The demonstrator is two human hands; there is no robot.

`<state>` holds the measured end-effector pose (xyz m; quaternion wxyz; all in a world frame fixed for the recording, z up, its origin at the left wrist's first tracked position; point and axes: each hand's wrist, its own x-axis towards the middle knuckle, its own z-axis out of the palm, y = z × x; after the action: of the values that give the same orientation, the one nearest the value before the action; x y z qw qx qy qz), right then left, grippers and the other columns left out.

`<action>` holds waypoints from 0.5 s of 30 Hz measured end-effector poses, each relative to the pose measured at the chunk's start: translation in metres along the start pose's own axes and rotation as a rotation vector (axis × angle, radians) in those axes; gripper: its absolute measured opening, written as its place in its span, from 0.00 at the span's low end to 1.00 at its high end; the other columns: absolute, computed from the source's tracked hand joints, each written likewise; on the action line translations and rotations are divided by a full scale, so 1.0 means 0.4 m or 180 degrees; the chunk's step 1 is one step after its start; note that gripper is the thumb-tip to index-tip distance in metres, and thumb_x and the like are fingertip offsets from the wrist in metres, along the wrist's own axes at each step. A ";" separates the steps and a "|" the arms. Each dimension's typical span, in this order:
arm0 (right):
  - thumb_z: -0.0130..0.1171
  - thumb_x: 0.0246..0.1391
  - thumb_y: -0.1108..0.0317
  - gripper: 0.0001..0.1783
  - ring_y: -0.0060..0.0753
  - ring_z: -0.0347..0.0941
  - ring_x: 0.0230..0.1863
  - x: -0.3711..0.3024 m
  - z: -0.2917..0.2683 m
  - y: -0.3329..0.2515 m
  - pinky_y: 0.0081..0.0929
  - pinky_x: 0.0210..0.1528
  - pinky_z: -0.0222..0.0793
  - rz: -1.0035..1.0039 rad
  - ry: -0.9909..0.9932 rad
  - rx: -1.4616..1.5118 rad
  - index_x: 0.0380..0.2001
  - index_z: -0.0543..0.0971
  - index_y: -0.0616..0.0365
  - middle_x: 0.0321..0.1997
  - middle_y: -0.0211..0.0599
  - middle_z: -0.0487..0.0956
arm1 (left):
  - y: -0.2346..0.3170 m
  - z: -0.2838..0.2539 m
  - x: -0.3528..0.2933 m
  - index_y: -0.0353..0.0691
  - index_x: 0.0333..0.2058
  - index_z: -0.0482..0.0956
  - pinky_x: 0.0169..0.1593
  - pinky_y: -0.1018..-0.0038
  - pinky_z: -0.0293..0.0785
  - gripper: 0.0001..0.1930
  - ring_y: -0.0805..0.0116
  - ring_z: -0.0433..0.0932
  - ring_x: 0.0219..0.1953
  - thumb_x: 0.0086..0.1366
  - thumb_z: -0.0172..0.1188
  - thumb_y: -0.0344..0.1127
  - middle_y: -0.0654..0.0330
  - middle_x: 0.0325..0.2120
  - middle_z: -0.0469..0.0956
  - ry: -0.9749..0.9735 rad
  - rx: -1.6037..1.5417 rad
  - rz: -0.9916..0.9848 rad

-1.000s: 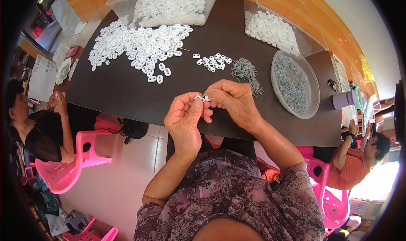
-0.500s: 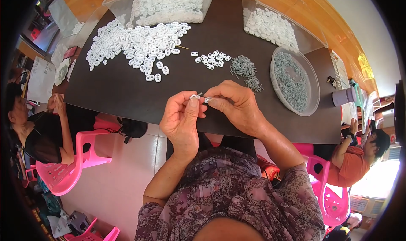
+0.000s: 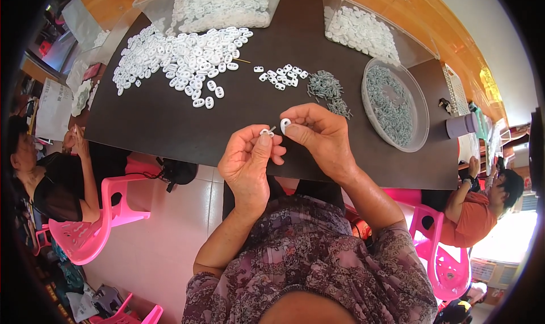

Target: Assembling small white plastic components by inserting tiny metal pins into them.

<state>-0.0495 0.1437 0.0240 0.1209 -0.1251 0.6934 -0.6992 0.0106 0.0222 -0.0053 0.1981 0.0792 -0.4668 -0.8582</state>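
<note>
Since ½ sec ago, R hand (image 3: 316,135) has shifted up a bit, away from L hand (image 3: 248,165), & its white oval piece (image 3: 285,126) has turned so a hole shows. R hand pinches that piece btwn thumb & fingers; L hand pinches a small white part (image 3: 264,132) w/ a grey pin (image 3: 272,128) poking up beside it (can't tell if it runs through). Both are near each other but apart, over the near side of the dark table (image 3: 147,119). Beyond, to the left: big pile of white ovals (image 3: 193,57); mid-table, a few white parts (image 3: 281,77) w/ a heap of grey pins (image 3: 325,86) just to their right. Round clear tub (image 3: 420,115) farther right holds more pins.
</note>
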 end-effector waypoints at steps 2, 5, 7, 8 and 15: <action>0.56 0.52 0.78 0.08 0.14 0.71 0.33 0.008 -0.012 0.012 0.16 0.38 0.68 -0.0222 -0.0129 0.0146 0.37 0.79 0.63 0.30 0.26 0.78 | 0.001 0.002 -0.001 0.29 0.41 0.72 0.27 0.81 0.73 0.09 0.74 0.77 0.25 0.65 0.54 0.28 0.54 0.29 0.78 -0.0016 0.0004 -0.0001; 0.56 0.52 0.77 0.07 0.13 0.70 0.33 0.011 -0.016 -0.002 0.15 0.37 0.68 -0.0165 -0.0048 -0.0156 0.36 0.79 0.64 0.29 0.27 0.79 | 0.008 0.011 -0.006 0.29 0.43 0.72 0.27 0.82 0.72 0.10 0.75 0.76 0.25 0.65 0.54 0.28 0.55 0.28 0.78 -0.0007 0.0104 -0.0042; 0.57 0.52 0.77 0.07 0.12 0.70 0.33 0.011 -0.012 -0.013 0.15 0.37 0.68 -0.0145 -0.0054 -0.0089 0.36 0.79 0.64 0.29 0.27 0.79 | 0.007 0.014 -0.009 0.30 0.44 0.73 0.27 0.83 0.72 0.11 0.77 0.76 0.25 0.64 0.55 0.27 0.56 0.28 0.78 -0.0020 0.0249 -0.0043; 0.57 0.52 0.77 0.06 0.12 0.70 0.33 0.010 -0.010 -0.015 0.15 0.37 0.68 -0.0128 -0.0055 -0.0021 0.35 0.79 0.64 0.29 0.27 0.79 | 0.007 0.014 -0.009 0.30 0.44 0.73 0.27 0.83 0.72 0.11 0.77 0.76 0.25 0.64 0.55 0.27 0.56 0.28 0.78 -0.0022 0.0248 -0.0046; 0.57 0.52 0.77 0.06 0.13 0.71 0.31 0.016 -0.005 -0.012 0.14 0.36 0.68 -0.0067 -0.0028 0.0072 0.34 0.78 0.65 0.29 0.28 0.78 | 0.009 0.013 -0.010 0.31 0.43 0.73 0.27 0.84 0.71 0.10 0.78 0.75 0.25 0.64 0.54 0.25 0.58 0.28 0.78 0.0031 0.0316 -0.0120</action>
<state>-0.0561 0.1436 0.0286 0.1180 -0.1340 0.6836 -0.7077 0.0135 0.0262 0.0004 0.1800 0.1019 -0.5063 -0.8372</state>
